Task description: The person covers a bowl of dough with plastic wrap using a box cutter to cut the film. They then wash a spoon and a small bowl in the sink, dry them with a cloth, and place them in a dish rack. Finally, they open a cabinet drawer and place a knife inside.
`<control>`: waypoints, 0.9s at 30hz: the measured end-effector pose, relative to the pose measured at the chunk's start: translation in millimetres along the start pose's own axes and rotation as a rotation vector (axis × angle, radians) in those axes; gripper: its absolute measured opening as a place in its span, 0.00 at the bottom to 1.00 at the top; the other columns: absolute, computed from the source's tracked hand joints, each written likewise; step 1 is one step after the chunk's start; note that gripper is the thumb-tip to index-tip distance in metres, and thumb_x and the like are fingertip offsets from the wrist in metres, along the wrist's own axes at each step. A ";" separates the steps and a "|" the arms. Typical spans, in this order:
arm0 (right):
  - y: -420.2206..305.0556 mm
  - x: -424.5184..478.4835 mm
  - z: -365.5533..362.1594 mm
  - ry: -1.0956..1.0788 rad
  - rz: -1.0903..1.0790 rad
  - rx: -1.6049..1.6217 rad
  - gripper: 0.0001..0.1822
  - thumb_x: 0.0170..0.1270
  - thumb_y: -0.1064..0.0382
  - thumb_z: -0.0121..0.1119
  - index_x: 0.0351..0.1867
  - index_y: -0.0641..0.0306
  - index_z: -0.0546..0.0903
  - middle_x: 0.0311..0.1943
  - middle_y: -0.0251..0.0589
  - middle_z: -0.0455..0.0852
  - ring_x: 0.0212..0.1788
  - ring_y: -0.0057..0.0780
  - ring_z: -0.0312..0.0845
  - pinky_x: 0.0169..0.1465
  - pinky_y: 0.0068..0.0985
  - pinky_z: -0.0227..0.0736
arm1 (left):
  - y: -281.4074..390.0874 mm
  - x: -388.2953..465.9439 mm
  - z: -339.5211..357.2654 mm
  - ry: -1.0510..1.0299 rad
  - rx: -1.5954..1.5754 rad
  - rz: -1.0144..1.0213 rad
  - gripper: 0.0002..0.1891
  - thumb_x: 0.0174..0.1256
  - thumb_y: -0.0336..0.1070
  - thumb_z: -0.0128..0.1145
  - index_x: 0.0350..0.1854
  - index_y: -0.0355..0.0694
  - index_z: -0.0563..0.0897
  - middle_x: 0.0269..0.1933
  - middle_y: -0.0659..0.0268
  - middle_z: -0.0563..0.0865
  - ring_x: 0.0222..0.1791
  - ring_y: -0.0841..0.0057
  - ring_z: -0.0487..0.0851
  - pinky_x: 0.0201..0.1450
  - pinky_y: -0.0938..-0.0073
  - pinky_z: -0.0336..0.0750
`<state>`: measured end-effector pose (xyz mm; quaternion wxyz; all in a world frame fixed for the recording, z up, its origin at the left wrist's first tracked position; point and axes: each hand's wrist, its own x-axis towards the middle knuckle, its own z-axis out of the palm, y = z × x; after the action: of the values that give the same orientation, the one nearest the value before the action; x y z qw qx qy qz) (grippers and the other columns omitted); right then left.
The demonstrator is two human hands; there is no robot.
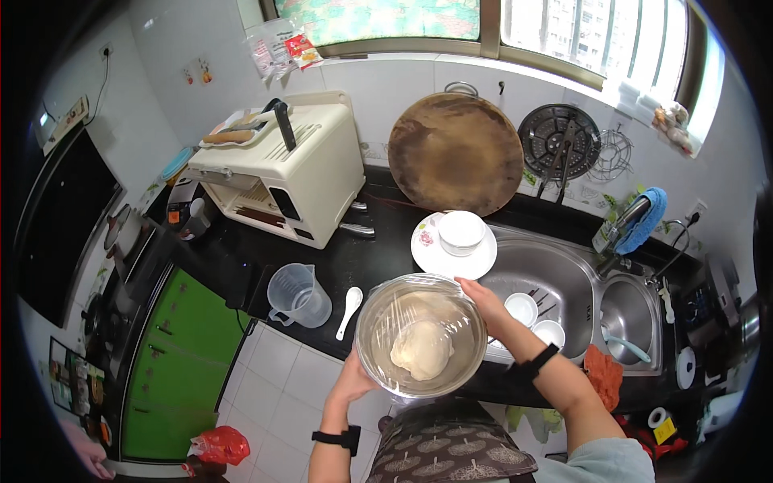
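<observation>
Both my hands hold a round metal bowl [386, 384] in front of my apron, near the counter's front edge. Clear plastic wrap [386, 320] is stretched over its mouth. Through the wrap a pale lump of dough [423, 350] shows inside. My left hand [355, 377] grips the lower left side, its fingers partly hidden beneath. On the upper right rim rests my right hand [488, 308], thumb side showing. Left of the bowl lies a white spoon [349, 313], beside a clear plastic measuring jug [299, 296].
Behind the bowl, white bowls [462, 232] sit on a floral plate [426, 256]. At right, a steel sink [564, 259] contains small bowls and chopsticks. A round wooden board [456, 154] leans on the wall. A cream cabinet [314, 175] stands left, with knife handles [357, 229] beside it.
</observation>
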<state>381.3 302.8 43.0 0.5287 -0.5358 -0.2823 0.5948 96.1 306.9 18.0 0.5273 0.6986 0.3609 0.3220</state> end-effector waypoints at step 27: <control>3.9 11.8 -23.2 -0.206 -0.157 -0.217 0.23 0.68 0.51 0.37 0.57 0.63 0.68 0.54 0.40 0.71 0.56 0.26 0.64 0.58 0.22 0.58 | 26.7 -17.7 26.3 0.809 0.252 0.137 0.34 0.59 0.50 0.51 0.60 0.33 0.55 0.59 0.58 0.62 0.57 0.68 0.62 0.57 0.64 0.59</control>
<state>403.3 307.4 29.3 0.4808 -0.5024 -0.4384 0.5694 112.9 273.8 36.4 0.2310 0.5973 0.5281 0.5577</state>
